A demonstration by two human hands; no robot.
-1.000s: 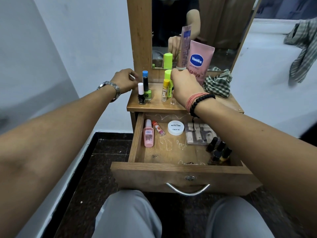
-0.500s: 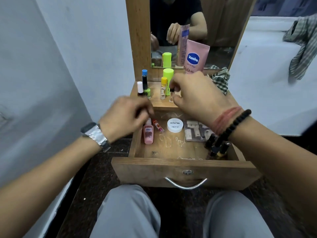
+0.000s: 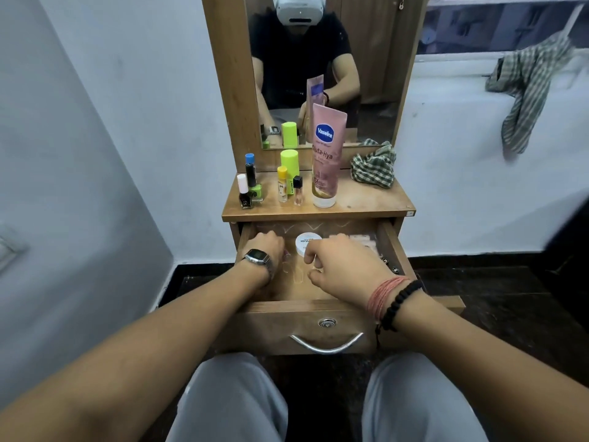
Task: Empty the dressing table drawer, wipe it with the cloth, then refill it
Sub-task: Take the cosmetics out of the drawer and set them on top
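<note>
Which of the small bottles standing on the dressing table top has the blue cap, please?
The tall dark bottle at the far left, just behind the white-capped one. The other caps are white, yellow, black or green.

Pale blue-white walls (image 3: 134, 90) are met by a dark speckled floor (image 3: 497, 301); a wood-framed mirror (image 3: 296, 68) is set upright, and a checked garment (image 3: 529, 90) is hung by a window (image 3: 497, 23) at right
</note>
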